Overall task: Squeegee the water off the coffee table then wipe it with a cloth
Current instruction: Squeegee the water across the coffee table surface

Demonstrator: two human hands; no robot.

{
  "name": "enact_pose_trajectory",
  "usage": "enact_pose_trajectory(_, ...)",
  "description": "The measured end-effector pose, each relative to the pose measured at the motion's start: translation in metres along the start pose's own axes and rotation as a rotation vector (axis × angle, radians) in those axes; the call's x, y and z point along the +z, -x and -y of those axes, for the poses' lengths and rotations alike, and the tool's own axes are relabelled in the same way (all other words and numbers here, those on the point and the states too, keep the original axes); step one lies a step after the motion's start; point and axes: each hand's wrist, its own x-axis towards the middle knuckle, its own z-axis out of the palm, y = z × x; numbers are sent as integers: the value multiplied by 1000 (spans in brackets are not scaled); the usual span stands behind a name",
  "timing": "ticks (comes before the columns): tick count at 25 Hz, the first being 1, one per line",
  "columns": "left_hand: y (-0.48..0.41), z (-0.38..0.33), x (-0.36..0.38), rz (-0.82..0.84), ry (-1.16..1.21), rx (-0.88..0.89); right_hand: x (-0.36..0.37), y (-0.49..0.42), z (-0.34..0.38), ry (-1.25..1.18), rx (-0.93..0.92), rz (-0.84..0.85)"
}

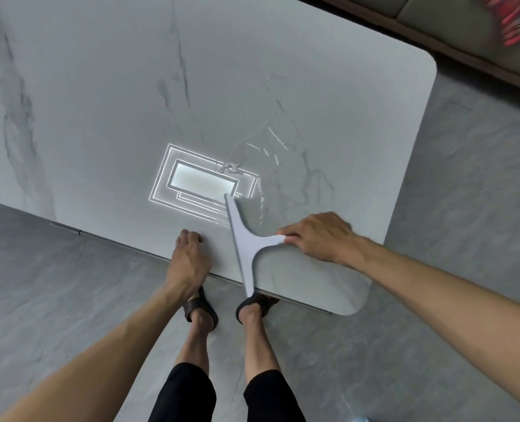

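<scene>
Both bare forearms come in from the bottom of the shot, so that's the closest stuff, with black-trousered legs and dark sandals (200, 309) down between them on the grey floor (39, 284). Biggest thing by far is the coffee table (100, 86), a pale marble-look slab with grey veins and rounded corners, taking up most of the view. Beyond its far right corner you get a bit of sofa (465, 28) with something red and patterned (517, 19) on it, too blurry to say what. On the tabletop there's a bright rectangular reflection of a ceiling light (203, 181), and just right of it a thin sheet of water (280, 147) with shiny streaks. The white T-shaped squeegee (246, 242) lies blade-down near the front edge, its blade running from the reflection out past the table edge. Right hand (319, 236) is wrapped around the squeegee's handle. Left hand (188, 257) holds nothing, fingers curled loosely and resting on the table's front edge just beside the blade.
</scene>
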Motion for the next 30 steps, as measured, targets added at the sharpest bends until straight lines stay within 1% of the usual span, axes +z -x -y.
enact_pose_trajectory(2, -3, -14, 6, 62, -77, -8, -6, 27, -41, 16, 76, -23)
enact_pose_trajectory(5, -9, -27, 8, 137, -143, -78, -13, 57, -83, 62, 179, -62)
enact_pose_trajectory(7, -11, -29, 6, 134, -149, -83, -18, 71, -98, 94, 229, -78)
enact_pose_trajectory(9, -9, -21, 1, 110, -137, -38, -22, 79, -98, 121, 236, -91)
enact_pose_trajectory(11, -3, -6, -5, 52, -57, -26, -27, 77, -81, 119, 178, -96)
enact_pose_trajectory(13, 3, 8, -15, -40, 54, -88, -29, 61, -50, 71, 65, -65)
enact_pose_trajectory(16, 4, 29, -32, -197, 172, -216, -21, 6, 20, 15, -120, 41)
enact_pose_trajectory(18, 2, 41, -43, -277, 204, -264, -13, -39, 70, 14, -207, 80)
enact_pose_trajectory(21, -5, 57, -57, -307, 189, -323, -9, -93, 125, 3, -266, 64)
enact_pose_trajectory(23, -9, 63, -62, -274, 177, -317, -10, -114, 136, -3, -244, 57)
enact_pose_trajectory(26, -14, 60, -64, -198, 173, -277, -28, -130, 108, -53, -144, -9)
enact_pose_trajectory(30, -24, 29, -58, -119, 199, -229, -62, -114, 20, -53, 24, -180)
